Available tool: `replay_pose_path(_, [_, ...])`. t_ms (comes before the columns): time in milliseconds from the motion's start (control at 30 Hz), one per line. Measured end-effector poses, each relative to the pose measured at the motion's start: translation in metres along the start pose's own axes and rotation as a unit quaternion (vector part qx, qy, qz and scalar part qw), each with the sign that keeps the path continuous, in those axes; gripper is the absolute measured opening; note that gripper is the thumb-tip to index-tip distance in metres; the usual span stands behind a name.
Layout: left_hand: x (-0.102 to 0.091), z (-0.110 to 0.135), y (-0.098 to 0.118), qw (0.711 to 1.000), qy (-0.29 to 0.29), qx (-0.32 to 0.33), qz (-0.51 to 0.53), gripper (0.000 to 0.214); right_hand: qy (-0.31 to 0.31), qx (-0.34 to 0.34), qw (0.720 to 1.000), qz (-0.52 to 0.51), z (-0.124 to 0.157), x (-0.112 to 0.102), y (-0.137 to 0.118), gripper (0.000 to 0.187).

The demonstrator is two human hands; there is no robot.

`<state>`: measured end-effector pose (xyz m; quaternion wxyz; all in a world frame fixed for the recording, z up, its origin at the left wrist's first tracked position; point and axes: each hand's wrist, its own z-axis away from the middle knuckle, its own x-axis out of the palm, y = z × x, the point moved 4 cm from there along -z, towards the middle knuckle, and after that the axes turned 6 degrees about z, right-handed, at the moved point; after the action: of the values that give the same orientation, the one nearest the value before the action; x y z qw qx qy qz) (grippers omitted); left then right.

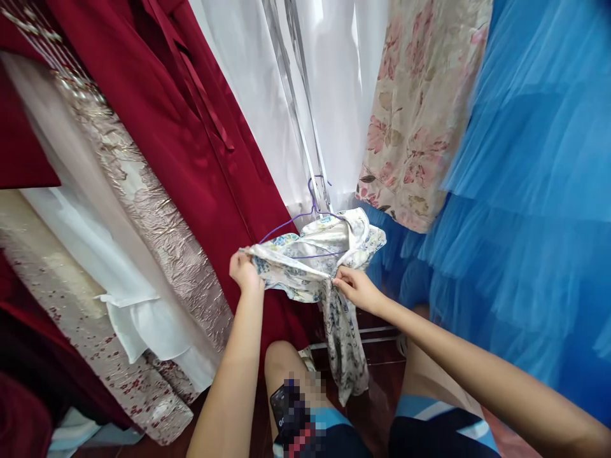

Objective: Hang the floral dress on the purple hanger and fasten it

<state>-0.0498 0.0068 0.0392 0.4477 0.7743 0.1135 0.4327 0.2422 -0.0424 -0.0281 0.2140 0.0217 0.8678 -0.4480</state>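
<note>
A white garment with a blue and yellow floral print [291, 280] is partly on a purple wire hanger [281, 226], whose hook sits up by pale hanging straps. My left hand [245, 270] pinches the garment's left shoulder edge, close to the hanger's left end. At the front opening, my right hand [353, 286] grips the fabric edge between thumb and fingers. The collar stands open around the hanger's middle, and the hanger's lower bar shows through it. Below my right hand the lower part of the garment dangles.
Dark red clothing [191, 146] hangs behind on the left, beside a silvery textured garment [157, 210]. White cloth [334, 76], a pink-flowered beige garment [410, 140] and a blue tulle dress [520, 191] hang ahead and right. A phone [286, 410] rests on my thigh. A white rail [377, 335] runs low.
</note>
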Motion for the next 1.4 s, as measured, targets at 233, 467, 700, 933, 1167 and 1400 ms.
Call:
replay_pose_path(233, [-0.02,0.051,-0.079,0.967,-0.043,-0.252,-0.016,0.019,-0.083,0.1,0.985,-0.113,0.028,0.017,0.039,0.028])
replay_pose_path(467, [0.008,0.145,-0.072,0.918,-0.328,-0.217,-0.053,0.015,-0.127,0.196,0.972,-0.016,0.068,0.011,0.078,0.024])
replay_pose_path(700, [0.04,0.209,-0.021,0.796,-0.547,0.084,-0.245,0.023,-0.109,0.051,0.988,-0.095,0.055,-0.002,0.013,0.038])
replay_pose_path(933, [0.015,0.216,-0.048,0.733,-0.631,-0.241,-0.085,0.038,-0.104,0.143,0.96,-0.216,0.047,-0.04,-0.017,0.019])
replay_pose_path(1167, [-0.026,0.235,-0.068,0.653,-0.664,-0.311,-0.189,0.025,0.027,0.143,0.984,-0.102,0.017,-0.122,-0.018,0.012])
replay_pose_path(1400, [-0.012,0.202,-0.034,0.726,-0.628,-0.159,-0.23,0.021,0.21,0.123,0.967,-0.068,-0.061,-0.199,0.025,0.014])
